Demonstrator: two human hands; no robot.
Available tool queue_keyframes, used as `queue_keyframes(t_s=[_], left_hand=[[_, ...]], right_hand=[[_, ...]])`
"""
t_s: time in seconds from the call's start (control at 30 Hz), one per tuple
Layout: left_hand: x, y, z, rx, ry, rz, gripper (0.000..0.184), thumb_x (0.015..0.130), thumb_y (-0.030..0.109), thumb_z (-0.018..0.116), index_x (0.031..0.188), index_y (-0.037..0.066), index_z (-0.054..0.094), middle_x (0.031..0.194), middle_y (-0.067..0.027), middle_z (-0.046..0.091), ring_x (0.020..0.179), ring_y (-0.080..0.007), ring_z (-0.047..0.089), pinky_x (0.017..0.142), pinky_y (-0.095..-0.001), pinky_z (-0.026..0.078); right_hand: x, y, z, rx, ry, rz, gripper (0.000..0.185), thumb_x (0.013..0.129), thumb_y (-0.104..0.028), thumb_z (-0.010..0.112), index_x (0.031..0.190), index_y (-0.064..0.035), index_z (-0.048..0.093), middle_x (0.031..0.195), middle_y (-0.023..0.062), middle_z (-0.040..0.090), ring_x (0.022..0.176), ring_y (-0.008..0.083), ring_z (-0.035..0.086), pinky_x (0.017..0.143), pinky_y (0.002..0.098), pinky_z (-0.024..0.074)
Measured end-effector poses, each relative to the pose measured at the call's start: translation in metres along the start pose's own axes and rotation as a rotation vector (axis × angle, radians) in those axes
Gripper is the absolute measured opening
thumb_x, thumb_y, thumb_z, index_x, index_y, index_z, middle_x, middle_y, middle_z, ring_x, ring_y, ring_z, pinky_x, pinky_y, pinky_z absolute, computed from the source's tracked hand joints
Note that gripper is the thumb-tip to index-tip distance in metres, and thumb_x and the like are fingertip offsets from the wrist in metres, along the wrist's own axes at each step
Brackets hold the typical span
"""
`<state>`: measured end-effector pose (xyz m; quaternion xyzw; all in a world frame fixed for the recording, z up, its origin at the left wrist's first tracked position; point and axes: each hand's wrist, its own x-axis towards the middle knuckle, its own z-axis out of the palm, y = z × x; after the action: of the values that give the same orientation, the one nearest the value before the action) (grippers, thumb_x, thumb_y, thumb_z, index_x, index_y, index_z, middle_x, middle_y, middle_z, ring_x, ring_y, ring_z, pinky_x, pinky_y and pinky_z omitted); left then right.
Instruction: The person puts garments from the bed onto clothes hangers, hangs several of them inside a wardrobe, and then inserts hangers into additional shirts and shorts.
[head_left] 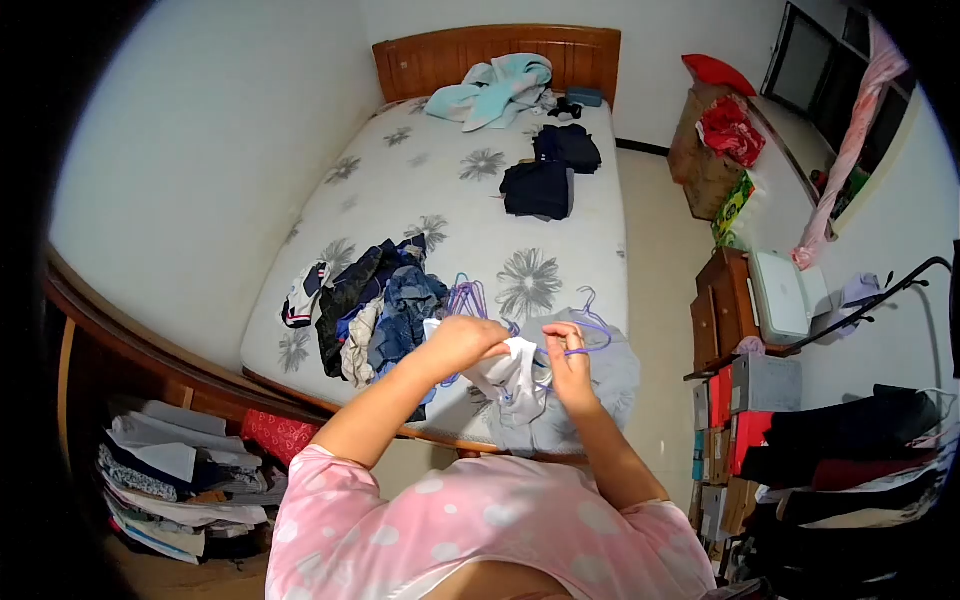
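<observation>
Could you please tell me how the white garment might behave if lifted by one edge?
The white garment would probably flop, since its cloth sags in soft folds between the left hand and right hand. It is likely light, as it looks small and thin.

- We see the white garment (515, 385) as soft, matt, thin-looking cloth.
- The purple hanger (609, 339) looks to us like smooth plastic with a slight shine.
- We read the bunched hangers (468, 299) as similar smooth plastic.
- The blue garment (408, 305) in the heap looks like matt, wrinkled denim.
- We find the dark folded clothes (535, 190) matt cloth.
- The pale blanket (495, 92) seems plush to us.
- Our mattress (385, 190) has a matt cloth cover.
- We see varnished, glossy wood on the headboard (500, 48).
- The floor (655, 240) looks smooth and shiny to us.
- We take the wall (220, 150) as smooth, matt paint.
</observation>
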<state>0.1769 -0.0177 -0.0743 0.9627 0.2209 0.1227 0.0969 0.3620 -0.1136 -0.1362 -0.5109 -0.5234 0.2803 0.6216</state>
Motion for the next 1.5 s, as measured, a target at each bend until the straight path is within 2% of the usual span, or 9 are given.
queue_keyframes(t_s=[0.33, 0.47, 0.63, 0.73, 0.77, 0.97, 1.07, 1.27, 1.5], left_hand=[[0.02, 0.016, 0.004, -0.131, 0.142, -0.118, 0.022, 0.083, 0.028, 0.059, 0.089, 0.007, 0.064, 0.082, -0.0114, 0.064, 0.075, -0.032, 0.061, 0.063, -0.0395, 0.048], [0.008, 0.002, -0.015, -0.216, 0.332, -0.246, 0.024, 0.085, 0.027, 0.058, 0.09, 0.004, 0.064, 0.083, -0.0138, 0.063, 0.076, -0.0312, 0.061, 0.066, -0.0367, 0.048], [-0.007, -0.001, -0.037, -0.36, 0.473, -0.385, 0.02, 0.086, 0.019, 0.057, 0.09, 0.0, 0.063, 0.079, -0.0148, 0.062, 0.071, -0.0294, 0.059, 0.064, -0.0335, 0.045], [-0.009, 0.006, -0.04, -0.398, 0.489, -0.367, 0.018, 0.085, 0.016, 0.057, 0.089, -0.001, 0.063, 0.078, -0.0146, 0.061, 0.069, -0.0276, 0.059, 0.063, -0.0322, 0.045], [-0.01, 0.008, -0.041, -0.411, 0.485, -0.356, 0.018, 0.085, 0.015, 0.057, 0.089, -0.001, 0.063, 0.078, -0.0143, 0.062, 0.069, -0.0271, 0.059, 0.063, -0.0319, 0.045], [-0.016, 0.015, -0.045, -0.452, 0.475, -0.359, 0.016, 0.084, 0.012, 0.057, 0.088, -0.002, 0.062, 0.077, -0.0129, 0.062, 0.069, -0.0239, 0.059, 0.063, -0.0308, 0.045], [-0.02, 0.012, -0.043, -0.462, 0.47, -0.358, 0.016, 0.085, 0.012, 0.057, 0.088, -0.003, 0.062, 0.076, -0.0121, 0.061, 0.068, -0.0228, 0.058, 0.063, -0.0303, 0.045], [-0.03, 0.01, -0.04, -0.575, 0.512, -0.312, 0.021, 0.088, 0.018, 0.056, 0.086, -0.002, 0.061, 0.072, -0.0074, 0.058, 0.065, -0.0172, 0.054, 0.061, -0.0281, 0.042], [-0.045, -0.008, -0.039, -0.748, 0.642, -0.413, 0.03, 0.092, 0.027, 0.053, 0.081, -0.001, 0.058, 0.068, 0.003, 0.047, 0.064, -0.0067, 0.04, 0.057, -0.0225, 0.034]], right_hand=[[0.022, -0.011, 0.011, -0.011, 0.096, -0.147, 0.02, 0.093, -0.014, 0.047, 0.105, 0.0005, 0.052, 0.106, 0.0119, 0.053, 0.089, 0.0209, 0.054, 0.082, 0.0317, 0.0432], [0.013, -0.004, -0.009, 0.115, 0.227, -0.166, 0.016, 0.095, -0.011, 0.042, 0.096, 0.0004, 0.052, 0.099, 0.0073, 0.05, 0.091, 0.0134, 0.05, 0.083, 0.0257, 0.0405], [-0.019, 0.032, 0.003, 0.4, 0.203, 0.275, 0.018, 0.096, -0.018, 0.046, 0.092, -0.003, 0.054, 0.072, -0.0013, 0.049, 0.064, 0.0048, 0.042, 0.06, 0.0195, 0.0361], [-0.017, 0.044, 0.018, 0.549, 0.14, 0.46, 0.019, 0.095, -0.019, 0.046, 0.093, -0.0038, 0.057, 0.07, -0.0031, 0.048, 0.061, 0.0037, 0.04, 0.058, 0.0183, 0.0357], [-0.018, 0.058, 0.02, 0.566, 0.122, 0.505, 0.019, 0.093, -0.018, 0.05, 0.097, -0.0023, 0.059, 0.078, -0.0008, 0.051, 0.07, 0.0055, 0.047, 0.066, 0.0197, 0.0395], [0.006, 0.063, 0.028, 0.194, 0.033, 0.054, 0.012, 0.083, -0.016, 0.064, 0.087, -0.0051, 0.068, 0.106, 0.0063, 0.05, 0.096, 0.0192, 0.052, 0.088, 0.0305, 0.0392], [0.016, 0.04, 0.022, -0.169, 0.056, -0.188, 0.009, 0.077, -0.015, 0.068, 0.079, -0.0064, 0.069, 0.1, 0.0083, 0.055, 0.093, 0.026, 0.053, 0.086, 0.0343, 0.0411], [0.018, 0.064, 0.019, -0.575, -0.067, -0.203, 0.009, 0.073, -0.012, 0.068, 0.082, -0.008, 0.069, 0.087, 0.0112, 0.06, 0.084, 0.0291, 0.056, 0.072, 0.0375, 0.0466], [0.007, 0.066, -0.019, -0.305, -0.041, 0.057, 0.029, 0.072, 0.002, 0.057, 0.098, -0.0072, 0.067, 0.093, 0.009, 0.059, 0.083, 0.0227, 0.057, 0.069, 0.0301, 0.046]])
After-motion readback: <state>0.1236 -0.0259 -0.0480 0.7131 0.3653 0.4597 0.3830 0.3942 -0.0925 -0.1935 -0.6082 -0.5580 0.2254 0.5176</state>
